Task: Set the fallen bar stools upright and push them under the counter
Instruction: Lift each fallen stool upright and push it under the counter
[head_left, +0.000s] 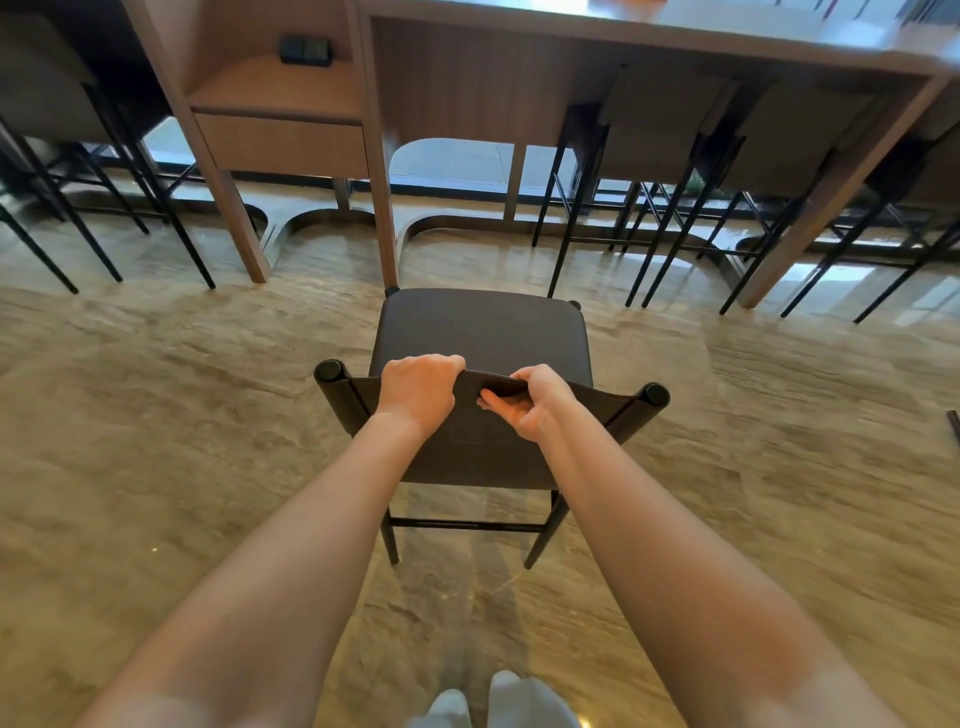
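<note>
Gripping the top edge of the backrest (467, 452), the left hand (418, 387) is curling its fingers over it, while the right hand (530, 400) is pinching the same edge just beside it. The stool (480, 332) is standing upright mid-frame, short of the wooden counter (457, 83) along the top. Its thin dark metal legs and padded matt seat are probably making it light but top-heavy. The glossy stone floor (156, 415) is likely letting it slide, so holding the stiff backrest is looking sensible
</note>
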